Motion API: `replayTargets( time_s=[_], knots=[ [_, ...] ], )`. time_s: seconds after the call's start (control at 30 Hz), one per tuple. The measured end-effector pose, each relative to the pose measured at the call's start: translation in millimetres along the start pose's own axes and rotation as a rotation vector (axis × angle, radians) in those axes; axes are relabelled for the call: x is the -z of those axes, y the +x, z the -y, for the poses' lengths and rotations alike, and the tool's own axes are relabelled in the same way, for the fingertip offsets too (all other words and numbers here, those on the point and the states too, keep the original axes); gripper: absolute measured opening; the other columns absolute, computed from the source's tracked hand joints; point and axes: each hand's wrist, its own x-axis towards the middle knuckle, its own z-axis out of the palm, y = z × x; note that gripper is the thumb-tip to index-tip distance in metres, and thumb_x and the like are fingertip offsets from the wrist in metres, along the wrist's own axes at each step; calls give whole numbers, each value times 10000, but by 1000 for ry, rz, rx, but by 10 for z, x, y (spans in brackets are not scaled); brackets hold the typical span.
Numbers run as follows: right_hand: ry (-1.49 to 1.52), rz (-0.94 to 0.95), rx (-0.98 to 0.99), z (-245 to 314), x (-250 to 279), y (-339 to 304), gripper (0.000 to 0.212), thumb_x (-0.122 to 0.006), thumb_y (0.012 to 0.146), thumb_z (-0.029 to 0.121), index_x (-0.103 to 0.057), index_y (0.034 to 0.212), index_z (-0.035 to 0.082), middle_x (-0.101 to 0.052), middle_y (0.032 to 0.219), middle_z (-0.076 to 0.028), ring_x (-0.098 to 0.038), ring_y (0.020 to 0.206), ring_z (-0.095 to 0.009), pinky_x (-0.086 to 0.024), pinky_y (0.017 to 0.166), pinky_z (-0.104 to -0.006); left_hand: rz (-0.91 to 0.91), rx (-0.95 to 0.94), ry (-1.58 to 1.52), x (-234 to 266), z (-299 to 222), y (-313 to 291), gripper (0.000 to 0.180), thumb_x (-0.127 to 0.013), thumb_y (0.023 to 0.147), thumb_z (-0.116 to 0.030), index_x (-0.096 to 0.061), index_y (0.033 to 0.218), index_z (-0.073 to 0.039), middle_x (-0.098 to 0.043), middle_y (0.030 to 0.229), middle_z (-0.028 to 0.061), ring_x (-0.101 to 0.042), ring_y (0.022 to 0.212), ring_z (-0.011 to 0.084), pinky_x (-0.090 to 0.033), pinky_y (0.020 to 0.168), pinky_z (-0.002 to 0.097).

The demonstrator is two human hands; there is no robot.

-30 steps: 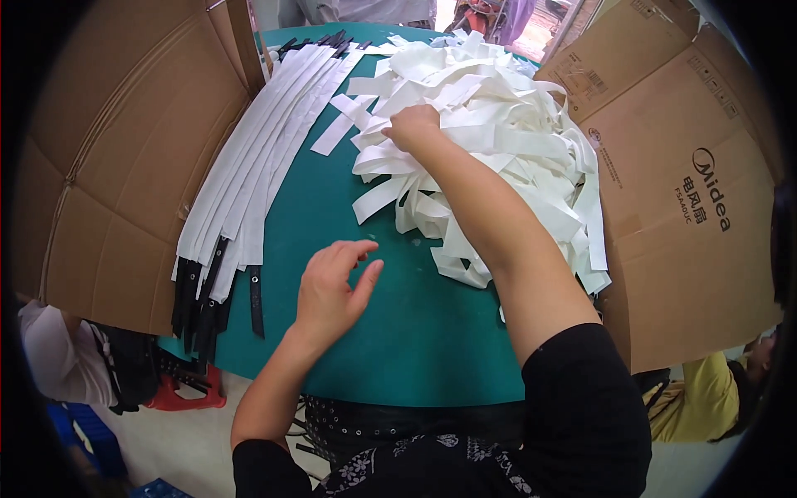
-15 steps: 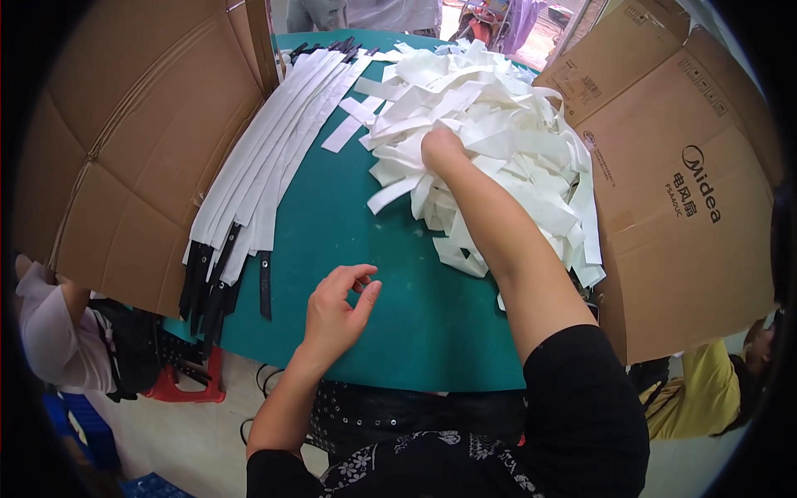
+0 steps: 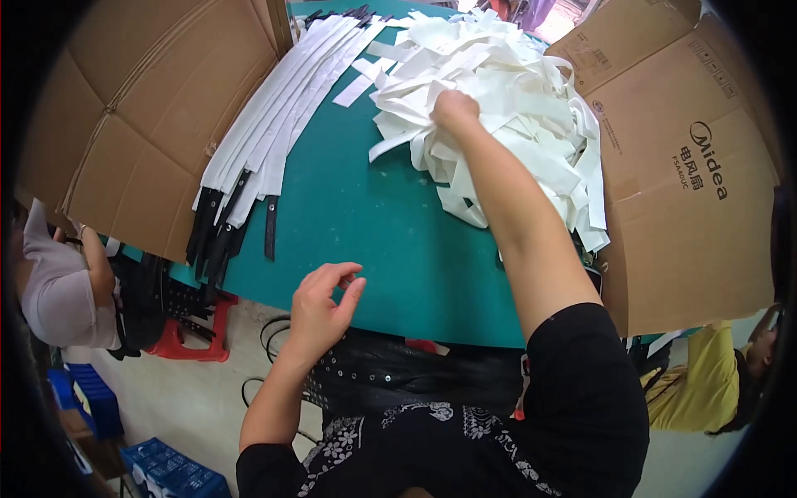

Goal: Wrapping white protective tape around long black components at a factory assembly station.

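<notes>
My right hand (image 3: 452, 108) reaches far across the green table (image 3: 374, 224) and is closed on white strips in a loose pile of white strips (image 3: 506, 91). My left hand (image 3: 324, 307) hovers at the table's near edge with fingers curled apart, holding nothing. A neat row of long white strips with black ends (image 3: 266, 133) lies along the left side of the table, well left of both hands.
Flattened cardboard (image 3: 149, 116) stands at the table's left, and a cardboard box (image 3: 689, 166) at its right. A person in a pale top (image 3: 58, 282) sits at the left by a red stool (image 3: 195, 336); another in yellow (image 3: 706, 382) is at the right. Blue crates (image 3: 166, 473) are on the floor.
My right hand has stayed in the white pile while the view shifted. My left hand has drawn back from the tabletop to its near edge.
</notes>
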Motion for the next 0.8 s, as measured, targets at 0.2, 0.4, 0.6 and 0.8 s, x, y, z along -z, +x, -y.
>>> replayTargets(
  time_s=[0.2,0.4,0.6,0.8],
  knots=[
    [489,-345,65,-502,320,-34,274,-552,747,285,-631,849,44,-627,877,-132,-594,817,-250,-465,680,-356,5,103,-39,25,43,-183,148,-606,776,-74,-592,895,14,-598,796,84,-559,715,149,-445,665,260],
    [1853,-142,-432,-1268,551,-1075,510,-524,832,422,-418,1209,95,-535,1033,-124,-517,894,-184,-438,697,-333,246,45,-210,-367,-193,-358,122,-591,791,-81,-609,880,0,-607,775,75,-568,694,143,-447,637,247],
    [1733,-111,-150,-1608,260,-2907,243,-542,845,219,-536,1014,45,-567,908,-37,-525,770,-107,-424,688,-247,630,-452,-76,-1682,-254,-858,170,-582,782,-193,-613,853,-41,-588,788,89,-577,766,260,-475,656,341],
    [1487,46,-315,-2088,42,-3791,161,-583,821,166,-595,927,46,-604,809,17,-534,711,-39,-408,629,-186,940,-641,287,-2468,-648,-996,291,-639,700,-311,-568,725,-30,-575,757,117,-597,741,262,-483,668,343]
  ],
)
